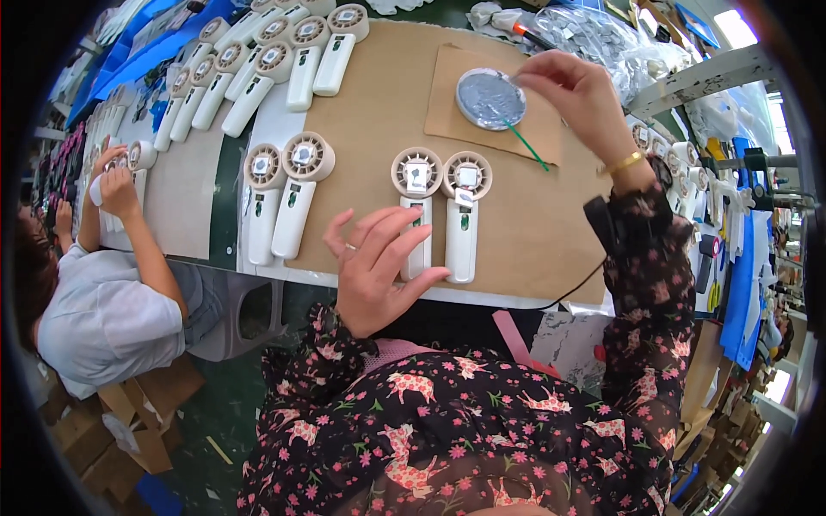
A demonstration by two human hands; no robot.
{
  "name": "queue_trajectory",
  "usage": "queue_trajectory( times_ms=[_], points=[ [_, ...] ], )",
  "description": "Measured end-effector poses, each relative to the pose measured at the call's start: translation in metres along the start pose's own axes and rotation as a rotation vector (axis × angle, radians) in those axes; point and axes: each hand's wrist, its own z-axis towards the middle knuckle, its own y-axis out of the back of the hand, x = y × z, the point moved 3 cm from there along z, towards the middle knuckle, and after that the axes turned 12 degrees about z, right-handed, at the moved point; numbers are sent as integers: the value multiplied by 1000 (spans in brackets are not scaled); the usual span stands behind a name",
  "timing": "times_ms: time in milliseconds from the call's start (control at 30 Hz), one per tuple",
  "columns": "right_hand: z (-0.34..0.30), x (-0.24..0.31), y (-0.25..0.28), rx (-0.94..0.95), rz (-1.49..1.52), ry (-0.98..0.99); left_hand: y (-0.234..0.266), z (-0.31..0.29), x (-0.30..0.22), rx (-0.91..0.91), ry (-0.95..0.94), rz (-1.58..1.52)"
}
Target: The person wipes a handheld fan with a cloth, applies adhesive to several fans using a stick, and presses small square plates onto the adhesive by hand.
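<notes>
Two white handheld fans stand side by side in front of me, the left fan (416, 254) and the right fan (461, 245). Each round head bears a white square with a grey smear. My left hand (374, 267) has its fingers spread, resting over the left fan's handle without wrapping round it. Beyond the fans, a round dish (465, 105) of grey paste sits on a cardboard sheet (443, 86), with a green stick (531, 149) leaning out over its near edge. At the dish's right rim my right hand (572, 95) is pinched closed; what its fingertips hold is hidden.
Another pair of fans (292, 219) lies to the left on the brown tabletop (370, 112). Rows of fans (275, 60) fill the far left. At the left a co-worker (120, 301) handles a fan. Plastic bags (594, 43) lie at the back, near a metal frame (705, 82).
</notes>
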Motion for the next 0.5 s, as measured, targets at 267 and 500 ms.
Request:
queue_trajectory(
  times_ms=[267, 500],
  points=[
    [-27, 64, -92, 309, 58, -146, -19, -5, 0, -6, -44, -12],
    [-25, 50, -110, 342, -7, -111, -20, -6, 3, -39, -49, -42]
  ],
)
